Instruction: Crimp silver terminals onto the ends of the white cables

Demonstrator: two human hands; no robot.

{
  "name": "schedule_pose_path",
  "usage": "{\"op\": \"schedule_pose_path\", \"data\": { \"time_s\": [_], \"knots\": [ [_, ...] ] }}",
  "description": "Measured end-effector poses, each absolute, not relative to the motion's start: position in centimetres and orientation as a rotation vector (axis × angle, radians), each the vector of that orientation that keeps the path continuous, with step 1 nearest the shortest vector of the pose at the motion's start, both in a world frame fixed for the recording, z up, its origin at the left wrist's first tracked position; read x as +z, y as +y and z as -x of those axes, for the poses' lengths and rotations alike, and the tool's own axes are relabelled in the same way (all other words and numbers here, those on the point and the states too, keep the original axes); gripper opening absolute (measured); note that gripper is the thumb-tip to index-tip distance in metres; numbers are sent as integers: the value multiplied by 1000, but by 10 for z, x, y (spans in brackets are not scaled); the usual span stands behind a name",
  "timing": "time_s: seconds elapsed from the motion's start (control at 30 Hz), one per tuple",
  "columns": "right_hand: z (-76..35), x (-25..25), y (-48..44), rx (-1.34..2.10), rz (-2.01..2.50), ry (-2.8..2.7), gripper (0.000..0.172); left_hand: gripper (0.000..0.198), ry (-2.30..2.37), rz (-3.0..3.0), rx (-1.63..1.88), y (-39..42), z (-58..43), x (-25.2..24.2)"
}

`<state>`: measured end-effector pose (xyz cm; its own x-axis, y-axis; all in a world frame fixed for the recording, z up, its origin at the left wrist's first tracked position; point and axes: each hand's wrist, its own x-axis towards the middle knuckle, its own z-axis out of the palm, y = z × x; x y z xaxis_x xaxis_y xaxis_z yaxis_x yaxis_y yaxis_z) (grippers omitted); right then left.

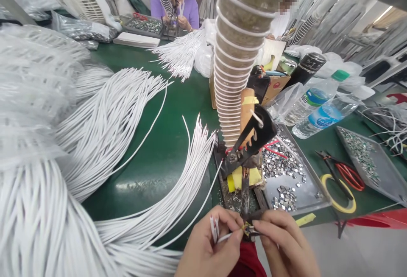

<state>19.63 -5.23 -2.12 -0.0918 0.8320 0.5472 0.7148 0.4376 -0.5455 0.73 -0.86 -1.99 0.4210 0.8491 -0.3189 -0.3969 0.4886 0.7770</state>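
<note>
My left hand point(211, 243) is closed on white cables point(215, 229), whose cut ends stick out between the fingers. One cable end, with fine yellowish wires, is pinched between its thumb and forefinger. Fingertips of my right hand point(286, 241) are closed on a small metal piece point(249, 229) that meets those wires; its exact kind is hard to make out. Just above both hands, the dark tip of a soldering iron point(245, 196) points down, its wooden handle point(247, 107) upright in a black metal bracket point(254, 137).
A ribbed extraction hose point(235, 56) hangs over the iron. Bundles of white cables point(108, 128) cover the left side. Right are a tray point(311, 190) of metal parts, water bottles point(327, 113), red-handled pliers point(349, 175) and a tape roll point(345, 205). Two people sit opposite.
</note>
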Motion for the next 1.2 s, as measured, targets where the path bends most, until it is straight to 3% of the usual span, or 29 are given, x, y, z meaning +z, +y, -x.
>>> {"op": "schedule_pose_path", "data": {
  "time_s": [0.27,0.5,0.67,0.77,0.93,1.2],
  "knots": [
    [-193,-35,-55,-128,1341,-1889,20,26,799,-558,857,-2,-8,-14],
    [-185,-31,-50,-190,1350,-1843,18,20,793,-571,839,3,-5,-13],
    [-181,-31,-52,-278,1413,-1813,14,32,813,-577,912,6,-8,-16],
    [-175,-34,-54,-295,1452,-1770,13,18,858,-675,829,5,-6,-13],
    [-169,-36,-53,-375,1459,-1741,13,14,870,-693,851,-1,-2,-10],
    [-184,-18,-46,-73,1293,-1764,16,21,794,-668,884,-9,-7,-18]
  ]
}}
